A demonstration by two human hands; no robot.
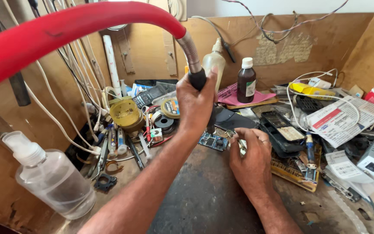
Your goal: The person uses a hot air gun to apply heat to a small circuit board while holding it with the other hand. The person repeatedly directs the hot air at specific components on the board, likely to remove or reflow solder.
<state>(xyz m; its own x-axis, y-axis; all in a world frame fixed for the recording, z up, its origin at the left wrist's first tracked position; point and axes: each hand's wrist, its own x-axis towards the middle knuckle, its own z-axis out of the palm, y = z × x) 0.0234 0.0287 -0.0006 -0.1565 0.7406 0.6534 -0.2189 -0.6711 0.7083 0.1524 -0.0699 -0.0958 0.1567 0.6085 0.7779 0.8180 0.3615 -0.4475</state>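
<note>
Head view: left hand [195, 102] wrapped tight around black handle of hot-air tool [198, 79], held upright, nozzle end pointing down just above a small blue circuit board [213, 141]. Flexible metal neck runs from the handle up into a thick red hose [66, 24] arching across top left. Right hand [251, 158] rests on the bench [204, 195] just right of the board, fingers pinched shut on thin metal tweezers [240, 145], tips near the board's right edge; whether they touch it, cannot tell. Board lies flat on the dark worn bench, centre, between both hands.

Around: clear plastic spray bottle [53, 180] near left, front. Yellow round tin [125, 112] and solder reel [170, 107] behind left hand. Dark brown bottle with white cap [246, 81] at back, upright, beside a pale squeeze bottle [214, 60]. Black phone shell [281, 128] right of the right hand, printed paper [343, 119] further right. White cables hang along the cardboard wall at left.
</note>
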